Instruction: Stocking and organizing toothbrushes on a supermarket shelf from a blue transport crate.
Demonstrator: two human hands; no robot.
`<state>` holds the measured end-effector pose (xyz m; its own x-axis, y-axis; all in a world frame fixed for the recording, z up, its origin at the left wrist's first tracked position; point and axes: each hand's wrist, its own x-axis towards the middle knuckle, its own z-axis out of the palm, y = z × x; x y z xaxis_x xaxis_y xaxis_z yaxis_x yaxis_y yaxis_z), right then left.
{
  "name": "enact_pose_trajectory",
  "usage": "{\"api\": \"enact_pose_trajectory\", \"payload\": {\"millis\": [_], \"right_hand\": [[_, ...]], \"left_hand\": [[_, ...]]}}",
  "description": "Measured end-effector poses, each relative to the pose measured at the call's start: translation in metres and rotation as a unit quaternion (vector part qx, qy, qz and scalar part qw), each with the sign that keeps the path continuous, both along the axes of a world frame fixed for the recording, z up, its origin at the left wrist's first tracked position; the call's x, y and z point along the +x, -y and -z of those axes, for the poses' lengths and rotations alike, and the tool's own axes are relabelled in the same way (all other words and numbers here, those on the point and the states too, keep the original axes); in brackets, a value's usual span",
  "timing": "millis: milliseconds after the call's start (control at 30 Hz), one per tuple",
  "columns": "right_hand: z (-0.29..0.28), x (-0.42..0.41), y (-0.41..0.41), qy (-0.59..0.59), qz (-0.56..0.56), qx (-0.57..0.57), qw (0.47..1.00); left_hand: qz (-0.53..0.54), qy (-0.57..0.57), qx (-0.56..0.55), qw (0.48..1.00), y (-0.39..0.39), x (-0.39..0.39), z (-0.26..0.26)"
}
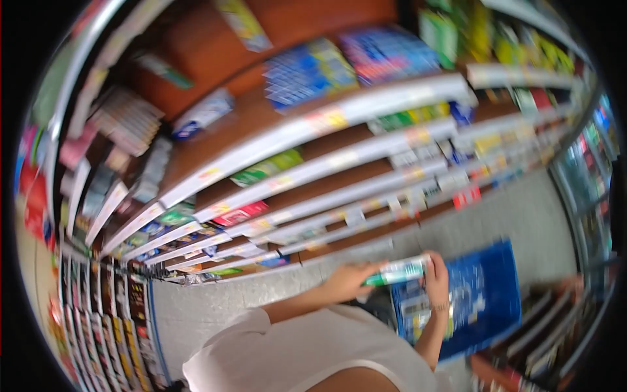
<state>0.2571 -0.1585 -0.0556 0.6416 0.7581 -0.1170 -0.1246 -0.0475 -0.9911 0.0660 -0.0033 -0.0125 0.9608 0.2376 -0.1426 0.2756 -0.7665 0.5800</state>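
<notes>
Between my two hands is a small white and green package [399, 271], its long side lying roughly across the view. My left hand [351, 281] grips its green left end. At the white right end, the fingers of my right hand [435, 272] close around it; a bracelet or watch band circles that wrist. Below my right hand and forearm stands a blue plastic crate [509, 289] with some packaged goods [463, 294] inside. Blur hides any print on the package.
A long store shelf unit [352, 159] with several tiers of packaged goods runs across the view ahead. More shelves [105, 333] stand at the lower left and a rack [543, 333] at the lower right. Grey tiled floor [215, 308] shows between them. Glass-fronted cases [583, 171] line the right.
</notes>
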Motion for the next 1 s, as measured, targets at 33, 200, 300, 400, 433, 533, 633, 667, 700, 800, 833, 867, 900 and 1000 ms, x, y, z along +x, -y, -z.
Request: {"api": "enact_pose_trajectory", "payload": {"millis": [33,200,300,400,433,533,633,667,700,800,833,867,900,1000], "right_hand": [[-0.004,-0.004,-0.009,0.002,0.004,0.016,1.0],[-0.025,-0.033,-0.068,-0.148,0.009,0.13,0.98],[-0.028,-0.046,-0.088,-0.051,-0.036,0.116,0.991],[-0.038,-0.061,-0.104,-0.099,-0.072,0.132,0.984],[-0.04,-0.067,-0.109,-0.095,-0.071,0.13,0.984],[-0.045,-0.083,-0.117,-0.062,-0.091,0.109,0.988],[-0.042,-0.096,-0.113,-0.103,-0.095,0.116,0.983],[-0.038,-0.1,-0.11,-0.115,-0.092,0.12,0.982],[-0.034,-0.101,-0.106,-0.115,-0.085,0.121,0.982],[-0.024,-0.103,-0.093,-0.114,-0.067,0.103,0.986],[-0.021,-0.102,-0.088,-0.109,-0.055,0.098,0.988],[-0.02,-0.101,-0.085,-0.105,-0.044,0.092,0.989],[-0.018,-0.1,-0.082,-0.107,-0.042,0.093,0.989],[-0.016,-0.097,-0.078,-0.118,-0.019,0.102,0.988]], "left_hand": [[-0.02,0.021,-0.023,0.999,-0.008,-0.008,-0.003],[-0.198,0.181,0.035,0.963,-0.072,-0.07,-0.054],[-0.351,0.351,0.147,0.856,-0.125,-0.107,-0.113],[-0.399,0.484,0.246,0.739,-0.185,-0.128,-0.182],[-0.415,0.491,0.294,0.707,-0.204,-0.135,-0.2],[-0.471,0.493,0.333,0.651,-0.238,-0.152,-0.243],[-0.482,0.48,0.384,0.624,-0.275,-0.163,-0.261],[-0.483,0.485,0.389,0.617,-0.278,-0.164,-0.269],[-0.482,0.491,0.39,0.612,-0.283,-0.16,-0.274],[-0.468,0.505,0.413,0.596,-0.29,-0.15,-0.287],[-0.464,0.507,0.42,0.592,-0.292,-0.148,-0.291],[-0.461,0.504,0.449,0.576,-0.294,-0.144,-0.295],[-0.459,0.504,0.449,0.578,-0.297,-0.142,-0.297],[-0.473,0.491,0.458,0.571,-0.304,-0.137,-0.296]]}}
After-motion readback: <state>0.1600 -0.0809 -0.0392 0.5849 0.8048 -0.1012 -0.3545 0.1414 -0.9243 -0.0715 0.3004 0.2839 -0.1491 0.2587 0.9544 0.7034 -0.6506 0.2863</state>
